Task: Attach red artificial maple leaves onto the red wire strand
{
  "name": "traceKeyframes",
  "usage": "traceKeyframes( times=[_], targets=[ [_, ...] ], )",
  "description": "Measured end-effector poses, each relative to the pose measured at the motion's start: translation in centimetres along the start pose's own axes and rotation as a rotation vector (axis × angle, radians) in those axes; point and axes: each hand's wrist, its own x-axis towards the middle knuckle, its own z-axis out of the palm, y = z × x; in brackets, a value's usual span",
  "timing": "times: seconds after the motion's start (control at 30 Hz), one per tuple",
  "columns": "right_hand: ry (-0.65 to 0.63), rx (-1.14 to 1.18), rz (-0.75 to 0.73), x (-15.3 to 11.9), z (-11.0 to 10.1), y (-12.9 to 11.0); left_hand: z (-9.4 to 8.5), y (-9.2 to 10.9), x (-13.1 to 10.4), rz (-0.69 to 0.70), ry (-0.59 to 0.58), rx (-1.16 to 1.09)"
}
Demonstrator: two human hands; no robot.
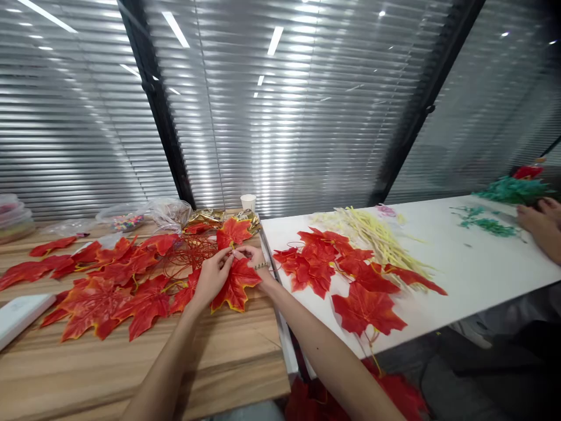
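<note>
Over the right edge of the wooden table, my left hand (214, 275) and my right hand (253, 258) meet with fingertips pinched together. They close around the short yellow stem of a red artificial maple leaf (234, 231), which points up above them. Just below the fingers hangs a second red leaf with yellow edges (237, 286), partly covered by my hands. A beaded bracelet circles my right wrist. Thin red cord (190, 250) lies tangled left of my hands. Many more red maple leaves (94, 307) spread across the table to the left.
Red leaves (368, 307) and pale yellow strips (377, 240) lie on the white table (456, 251); a string of leaves hangs over its front edge. A paper cup (248, 202), bagged beads (127, 222) and a white box (26, 316) stand around. Another person's hands (541, 219) work beside green foliage (512, 190).
</note>
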Motion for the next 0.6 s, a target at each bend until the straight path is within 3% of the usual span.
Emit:
traceKeyframes(
  times=[0.33,0.6],
  targets=[
    [0.082,-0.015,-0.022,-0.3,0.1,-0.6,0.2,0.0,0.0,0.0,0.074,0.048],
    [0.142,-0.193,-0.07,-1.1,0.6,-0.9,1.1,-0.6,-0.4,-0.005,0.077,-0.008]
  ],
)
